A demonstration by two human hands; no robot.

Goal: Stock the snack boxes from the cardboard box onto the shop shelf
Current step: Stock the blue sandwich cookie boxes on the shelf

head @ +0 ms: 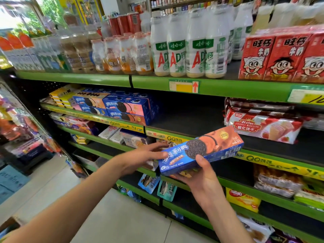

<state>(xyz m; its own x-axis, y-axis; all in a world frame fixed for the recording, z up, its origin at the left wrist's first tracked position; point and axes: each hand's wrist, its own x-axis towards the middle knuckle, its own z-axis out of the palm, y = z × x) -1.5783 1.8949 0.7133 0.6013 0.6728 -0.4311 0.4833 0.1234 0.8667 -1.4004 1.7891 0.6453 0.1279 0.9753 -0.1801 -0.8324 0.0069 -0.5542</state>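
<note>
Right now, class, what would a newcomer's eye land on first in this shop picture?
First, the blue cookie box held tilted at centre, the right hand gripping it from beneath and the left hand touching its left end. Behind it gapes a bare stretch of shelf between stacked blue boxes and a wafer pack. Above stand white bottles.

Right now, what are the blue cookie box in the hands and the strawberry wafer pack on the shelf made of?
Blue cookie box: looks like printed paperboard with a slight sheen; crisp straight edges, flat faces.
Red-and-white strawberry wafer pack: likely glossy plastic film; wrinkles and bright highlights.
Green shelf edge: probably painted metal, smooth; not certain.
</note>
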